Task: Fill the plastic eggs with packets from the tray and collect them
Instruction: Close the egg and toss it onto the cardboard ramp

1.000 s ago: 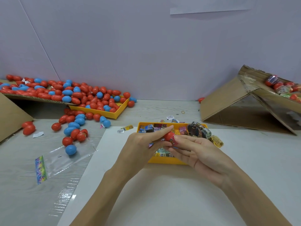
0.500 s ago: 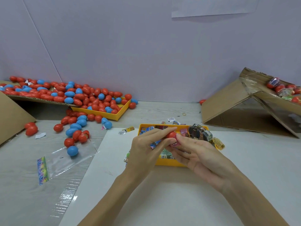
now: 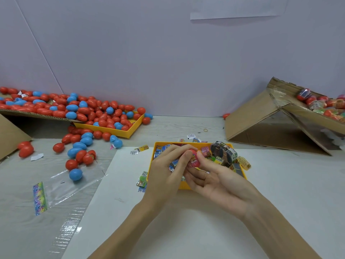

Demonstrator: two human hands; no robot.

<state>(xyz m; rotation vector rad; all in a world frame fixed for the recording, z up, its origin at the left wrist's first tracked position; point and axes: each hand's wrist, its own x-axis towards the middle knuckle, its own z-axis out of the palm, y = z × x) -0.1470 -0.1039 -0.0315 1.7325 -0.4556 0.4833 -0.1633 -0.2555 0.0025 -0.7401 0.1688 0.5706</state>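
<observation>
A red plastic egg [image 3: 192, 153] with a pink packet [image 3: 194, 162] against it sits between my two hands, above the yellow packet tray [image 3: 183, 185]. My left hand [image 3: 166, 171] pinches the egg from the left with curled fingers. From the right, my right hand [image 3: 214, 176] holds the egg and packet with thumb and fingertips, palm turned up. The tray holds several small coloured packets [image 3: 222, 153]. Part of the tray is hidden behind my hands.
A second yellow tray [image 3: 119, 132] and a cardboard flap at the left carry several red and blue eggs; more lie loose on the table [image 3: 79, 146]. A tilted cardboard box [image 3: 261, 120] at the right holds filled eggs. A clear bag [image 3: 61, 186] lies front left. Loose packets [image 3: 142, 181] lie beside the tray.
The hands have stayed over the tray while working the egg. The pink packet now shows more plainly at the egg, and my right palm has turned further upward.
</observation>
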